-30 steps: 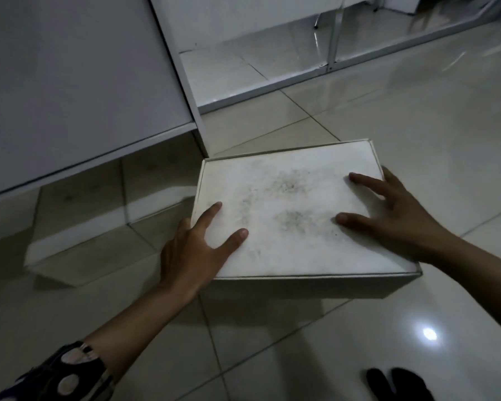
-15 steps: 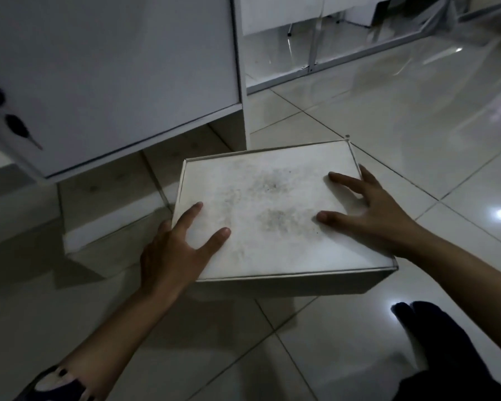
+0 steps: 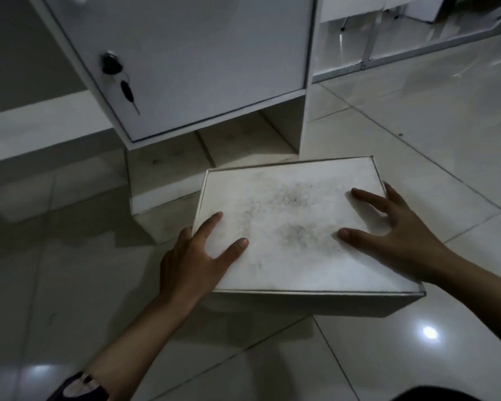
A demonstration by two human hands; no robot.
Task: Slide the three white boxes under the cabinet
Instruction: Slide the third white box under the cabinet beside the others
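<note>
A flat white box [image 3: 289, 221] with a smudged dusty lid lies on the tiled floor in front of the white cabinet [image 3: 191, 59]. My left hand [image 3: 194, 261] grips its near left corner, thumb and forefinger on the lid, the other fingers down the side. My right hand [image 3: 394, 233] holds the right edge, thumb and forefinger spread on the lid. Under the cabinet door is a low open gap [image 3: 229, 143], just beyond the box's far edge. No other white box shows in this view.
The cabinet door has a lock with keys hanging [image 3: 119, 79]. Its right side panel [image 3: 304, 123] reaches the floor beside the gap. Glossy floor tiles [image 3: 417, 140] stretch to the right, toward a glass partition [image 3: 388, 47] at the back.
The view has swung left and lower, so the cabinet door, lock and gap now stand straight ahead. The box lies closer to the gap. Both hands keep the same hold.
</note>
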